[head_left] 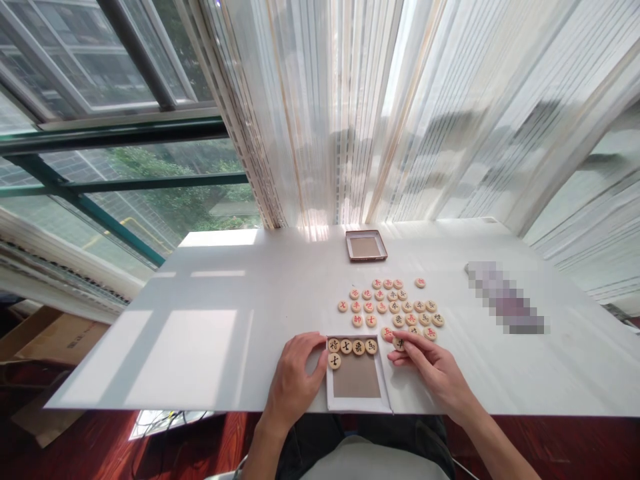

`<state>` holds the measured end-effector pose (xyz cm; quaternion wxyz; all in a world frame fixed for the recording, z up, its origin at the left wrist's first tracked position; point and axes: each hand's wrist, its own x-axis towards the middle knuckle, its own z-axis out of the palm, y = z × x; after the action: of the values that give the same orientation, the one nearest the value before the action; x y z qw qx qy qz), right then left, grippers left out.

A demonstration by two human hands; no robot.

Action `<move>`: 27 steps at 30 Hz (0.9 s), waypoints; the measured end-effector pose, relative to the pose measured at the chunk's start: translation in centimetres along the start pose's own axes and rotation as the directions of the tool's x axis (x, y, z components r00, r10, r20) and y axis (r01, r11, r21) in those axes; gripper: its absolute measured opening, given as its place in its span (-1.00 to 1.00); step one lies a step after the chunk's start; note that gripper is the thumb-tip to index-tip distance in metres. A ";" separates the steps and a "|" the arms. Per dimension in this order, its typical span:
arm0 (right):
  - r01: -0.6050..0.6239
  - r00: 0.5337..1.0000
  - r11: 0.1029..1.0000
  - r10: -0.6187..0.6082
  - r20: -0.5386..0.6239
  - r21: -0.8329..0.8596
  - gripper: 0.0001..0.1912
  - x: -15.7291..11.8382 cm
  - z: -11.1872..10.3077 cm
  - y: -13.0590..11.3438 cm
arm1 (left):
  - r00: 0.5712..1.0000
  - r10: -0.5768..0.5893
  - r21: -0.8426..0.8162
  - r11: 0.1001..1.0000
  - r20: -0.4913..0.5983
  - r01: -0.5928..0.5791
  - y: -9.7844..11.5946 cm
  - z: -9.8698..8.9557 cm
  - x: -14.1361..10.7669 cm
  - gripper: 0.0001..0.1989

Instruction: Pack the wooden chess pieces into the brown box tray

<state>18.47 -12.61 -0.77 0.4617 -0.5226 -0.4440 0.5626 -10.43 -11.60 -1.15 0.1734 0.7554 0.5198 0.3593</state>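
Observation:
A shallow box with white walls lies at the table's front edge. Along its far wall runs a row of several round wooden xiangqi pieces with black characters, and one more black xiangqi piece lies below the row's left end. My left hand grips the box's left side, thumb and fingers closed at the rim. Just right of the box, my right hand pinches a xiangqi piece with a black character between thumb and fingers. Beyond it, red and black xiangqi pieces lie spread in loose rows, face up.
A brown-rimmed box lid lies open side up near the back of the white table. A blurred-out object is on the right. Curtains hang behind the table, and a cardboard box stands at far left.

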 end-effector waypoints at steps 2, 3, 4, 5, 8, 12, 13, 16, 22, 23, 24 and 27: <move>-0.015 1.000 1.000 0.015 0.006 0.008 -0.49 0.0 -0.1 0.0 | 1.000 0.000 0.000 1.000 -0.005 0.000 0.0 0.0 0.0 -0.81; -0.022 1.000 1.000 0.021 0.015 0.011 -0.49 0.0 -0.1 0.0 | 1.000 -0.001 0.001 1.000 -0.005 0.001 0.0 0.0 0.0 -0.81; -0.023 1.000 1.000 0.023 0.022 0.016 -0.49 0.0 -0.1 -0.1 | 1.000 -0.001 0.003 1.000 -0.005 0.001 0.0 0.0 0.0 -0.81; -0.022 0.999 1.000 0.021 0.027 0.022 -0.50 0.0 -0.1 -0.2 | 1.000 -0.002 0.005 1.000 -0.005 0.002 0.0 -0.1 0.0 -0.81; -0.015 1.000 0.999 0.014 0.027 0.037 -0.53 0.0 0.0 -0.4 | 1.000 -0.004 0.006 1.000 -0.003 0.004 0.2 -0.1 0.0 -0.81; -0.001 1.000 1.000 0.001 0.015 0.017 -0.61 -0.1 0.1 -0.4 | 1.000 -0.010 0.012 1.000 0.003 0.010 0.2 -0.1 -0.1 -0.81; 0.004 1.000 1.000 -0.004 0.012 0.009 -0.62 -0.1 0.1 -0.3 | 1.000 -0.010 0.015 1.000 0.002 0.010 0.2 -0.1 -0.1 -0.81; 0.014 1.000 1.000 -0.014 -0.001 -0.015 -0.63 0.1 -0.1 0.3 | 1.000 -0.004 0.021 1.000 -0.009 0.004 0.1 0.0 -0.1 -0.81; 0.099 0.994 0.995 -0.099 -0.057 0.007 -0.69 0.2 -0.2 0.7 | 1.000 0.003 0.027 1.000 -0.013 -0.003 0.0 0.1 0.0 -0.81; 0.096 0.993 0.995 -0.095 -0.066 0.007 -0.69 0.2 -0.2 0.7 | 1.000 0.008 0.027 1.000 -0.017 -0.008 0.0 0.1 0.0 -0.81; 0.085 0.994 0.996 -0.085 -0.073 0.003 -0.68 0.2 -0.1 0.6 | 1.000 0.013 0.025 1.000 -0.022 -0.012 0.0 0.1 -0.1 -0.81; 0.054 0.994 0.999 -0.054 -0.095 0.001 -0.62 0.1 -0.1 0.4 | 1.000 0.017 0.016 1.000 -0.023 -0.016 -0.1 0.1 -0.1 -0.81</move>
<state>18.51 -12.62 -1.23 0.4984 -0.5358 -0.4346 0.5250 -10.46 -11.64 -1.36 0.1585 0.7569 0.5183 0.3651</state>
